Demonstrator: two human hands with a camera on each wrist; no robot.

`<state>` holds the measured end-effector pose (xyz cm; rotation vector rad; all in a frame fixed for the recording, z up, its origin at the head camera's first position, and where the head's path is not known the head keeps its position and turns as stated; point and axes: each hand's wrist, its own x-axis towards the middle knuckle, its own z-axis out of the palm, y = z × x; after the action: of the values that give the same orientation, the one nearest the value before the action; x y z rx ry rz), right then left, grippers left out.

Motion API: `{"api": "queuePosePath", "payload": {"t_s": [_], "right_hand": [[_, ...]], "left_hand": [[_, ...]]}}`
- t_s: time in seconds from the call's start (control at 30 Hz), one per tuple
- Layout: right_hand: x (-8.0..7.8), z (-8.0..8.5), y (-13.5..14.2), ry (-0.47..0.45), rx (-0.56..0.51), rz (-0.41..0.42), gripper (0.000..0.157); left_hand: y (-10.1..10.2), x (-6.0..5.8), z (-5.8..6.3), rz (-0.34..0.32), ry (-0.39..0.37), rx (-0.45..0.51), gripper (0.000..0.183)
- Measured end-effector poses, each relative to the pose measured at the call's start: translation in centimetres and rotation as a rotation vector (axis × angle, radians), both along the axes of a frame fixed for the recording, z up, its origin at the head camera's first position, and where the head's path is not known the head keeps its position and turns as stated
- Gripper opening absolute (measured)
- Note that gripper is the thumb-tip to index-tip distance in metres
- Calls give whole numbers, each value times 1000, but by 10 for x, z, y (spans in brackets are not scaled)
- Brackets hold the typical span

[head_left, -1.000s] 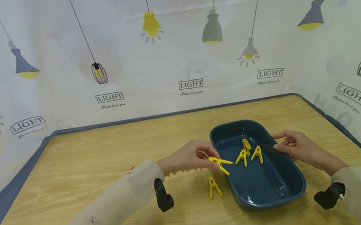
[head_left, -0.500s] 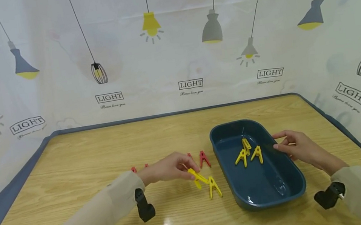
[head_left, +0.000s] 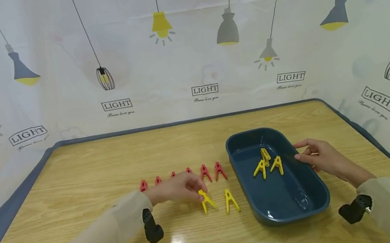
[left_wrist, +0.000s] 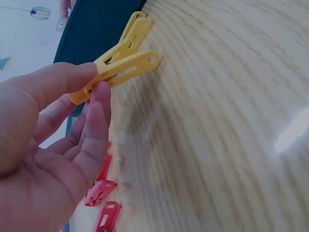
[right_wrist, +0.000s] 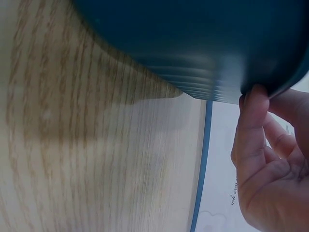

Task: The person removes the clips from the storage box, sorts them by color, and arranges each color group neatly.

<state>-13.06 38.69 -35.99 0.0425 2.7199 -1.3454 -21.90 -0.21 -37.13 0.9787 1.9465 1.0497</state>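
Note:
My left hand point(head_left: 179, 187) pinches a yellow clothespin point(head_left: 207, 202) between thumb and fingers, its two legs pointing down close over the table. Just right of it another yellow clothespin point(head_left: 230, 201) stands on the wood. Several red clothespins point(head_left: 219, 171) form a row behind, some partly hidden by the left hand. A dark blue basin point(head_left: 282, 219) sits to the right with several yellow clothespins point(head_left: 259, 169) inside, near its back half. My right hand point(head_left: 323, 158) holds the basin's right rim; in the right wrist view its fingertips point(right_wrist: 257, 96) sit tucked under that rim.
The wooden table point(head_left: 111, 157) is bounded at the back and sides by a white curtain point(head_left: 144, 70) printed with lamps, edged in blue. Each sleeve carries a black wrist camera point(head_left: 152, 227).
My left hand has moved left from over the basin's edge with the yellow clothespin, lowering it beside the standing one and uncovering red clothespins. The right hand stays at the rim.

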Motion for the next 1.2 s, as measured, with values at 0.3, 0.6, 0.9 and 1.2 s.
{"api": "queuePosePath", "payload": {"t_s": [0.3, 0.6, 0.9, 1.2], "right_hand": [[-1, 0, 0, 5, -10, 1, 52], [-2, 2, 0, 11, -6, 3, 53], [-2, 0, 0, 2, -4, -5, 52], [0, 0, 0, 2, -10, 2, 53]], "left_hand": [[6, 4, -7, 6, 34, 2, 19], [13, 9, -13, 35, 66, 25, 24], [17, 12, -15, 53, 96, 36, 27], [17, 14, -18, 58, 120, -1, 29]]}}
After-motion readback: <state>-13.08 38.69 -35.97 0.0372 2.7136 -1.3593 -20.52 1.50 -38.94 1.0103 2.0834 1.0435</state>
